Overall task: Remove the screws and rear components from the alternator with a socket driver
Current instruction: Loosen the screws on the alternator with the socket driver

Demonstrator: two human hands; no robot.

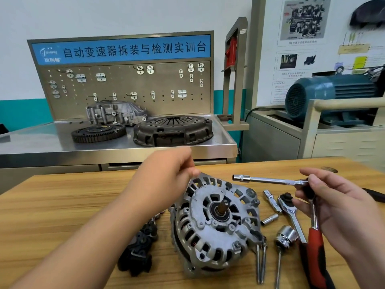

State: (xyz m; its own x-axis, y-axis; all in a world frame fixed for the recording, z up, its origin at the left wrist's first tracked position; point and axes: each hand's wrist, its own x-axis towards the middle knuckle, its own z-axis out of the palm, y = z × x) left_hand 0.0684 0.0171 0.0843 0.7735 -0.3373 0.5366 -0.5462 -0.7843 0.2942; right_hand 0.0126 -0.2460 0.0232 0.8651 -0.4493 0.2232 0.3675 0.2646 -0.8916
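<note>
The silver alternator [216, 224] stands tilted on the wooden table [62, 205], its shaft end facing me. My left hand [166, 170] grips its upper rim. My right hand [337, 207] holds the head of a red-handled socket driver [314, 232], to the right of the alternator. A chrome extension bar with a small socket [241, 177] sticks out leftward from it, above the alternator's top right and apart from it. A black rear cover [139, 247] lies on the table at the alternator's left.
A chrome ratchet [291, 213], loose sockets [269, 219], a large socket [286, 236] and long bolts [261, 263] lie to the alternator's right. A steel bench [41, 142] behind carries a clutch plate [173, 130], a flywheel and a housing. A blue motor [325, 94] stands at far right.
</note>
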